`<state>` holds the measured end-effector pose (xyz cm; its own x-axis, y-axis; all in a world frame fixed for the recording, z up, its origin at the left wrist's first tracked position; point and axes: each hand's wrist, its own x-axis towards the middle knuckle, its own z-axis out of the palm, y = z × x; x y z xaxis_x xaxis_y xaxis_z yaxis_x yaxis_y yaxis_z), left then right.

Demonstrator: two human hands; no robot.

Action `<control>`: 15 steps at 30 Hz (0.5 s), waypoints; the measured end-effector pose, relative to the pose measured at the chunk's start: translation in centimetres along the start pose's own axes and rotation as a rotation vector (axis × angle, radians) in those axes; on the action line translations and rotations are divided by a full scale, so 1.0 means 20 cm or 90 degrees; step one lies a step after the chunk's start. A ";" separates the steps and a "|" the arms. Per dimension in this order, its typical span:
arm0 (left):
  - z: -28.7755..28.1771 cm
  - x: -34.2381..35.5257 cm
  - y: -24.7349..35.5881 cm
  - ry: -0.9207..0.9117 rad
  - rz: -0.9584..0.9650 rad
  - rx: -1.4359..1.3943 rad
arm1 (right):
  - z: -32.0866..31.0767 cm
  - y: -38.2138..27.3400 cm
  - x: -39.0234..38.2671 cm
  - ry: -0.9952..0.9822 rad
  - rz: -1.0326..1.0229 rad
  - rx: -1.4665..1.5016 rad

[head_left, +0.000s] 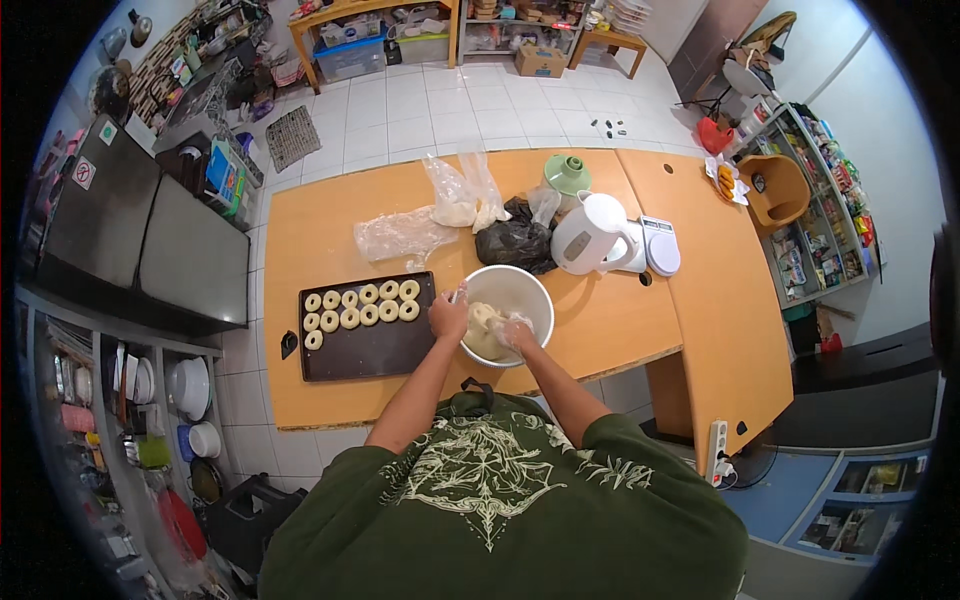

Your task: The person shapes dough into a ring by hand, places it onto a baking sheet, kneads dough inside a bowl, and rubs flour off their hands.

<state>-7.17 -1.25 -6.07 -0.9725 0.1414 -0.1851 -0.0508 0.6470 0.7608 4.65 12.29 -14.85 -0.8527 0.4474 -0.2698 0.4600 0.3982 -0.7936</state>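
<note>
A white mixing bowl [530, 288] stands on the table in front of me with pale dough [484, 343] in it. My left hand [448, 314] is closed on the bowl's left rim, its fingertips floury. Inside the bowl, my right hand [516, 336] grips the dough at its right side, fingers coated white and partly hidden. To the left of the bowl lies a dark baking tray [370, 360]. Several dough rings [350, 318] sit in rows along its far part, with one starting a third row.
Behind the bowl are a black plastic bag [515, 240], a white electric kettle [590, 240], a kitchen scale [661, 250] and a green-lidded container [568, 175]. Floury plastic bags [400, 236] lie farther left. A power strip [717, 450] hangs at the wooden table's [620, 330] near right edge.
</note>
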 end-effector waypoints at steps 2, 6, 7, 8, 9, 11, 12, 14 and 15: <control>-0.01 0.00 0.01 -0.010 -0.003 -0.006 | -0.06 -0.13 -0.06 -0.028 -0.062 -0.161; 0.01 -0.02 0.08 -0.030 -0.003 -0.013 | -0.09 -0.04 -0.03 -0.078 -0.080 -0.240; 0.01 -0.03 0.10 -0.035 0.004 -0.014 | -0.08 0.03 -0.01 -0.106 -0.058 -0.286; 0.01 -0.03 0.10 -0.040 -0.001 -0.010 | -0.07 0.05 0.00 -0.141 -0.039 -0.333; 0.02 -0.03 0.11 -0.046 -0.006 -0.007 | -0.05 0.06 -0.01 -0.138 -0.038 -0.332; 0.02 -0.01 0.07 -0.048 0.003 -0.010 | 0.02 -0.01 -0.04 -0.011 -0.085 -0.404; 0.03 0.00 0.05 -0.051 0.012 -0.014 | 0.02 -0.07 -0.05 -0.012 -0.086 -0.403; 0.01 0.02 -0.01 -0.034 0.001 -0.011 | -0.05 -0.38 -0.13 -0.131 0.070 -0.378; 0.01 0.01 0.00 -0.032 0.009 -0.012 | -0.09 -0.43 -0.16 -0.129 0.070 -0.378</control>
<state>-7.30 -1.09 -6.29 -0.9606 0.1877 -0.2050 -0.0420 0.6310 0.7747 3.77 8.84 -6.27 -0.7954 0.3738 -0.4771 0.5572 0.7607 -0.3330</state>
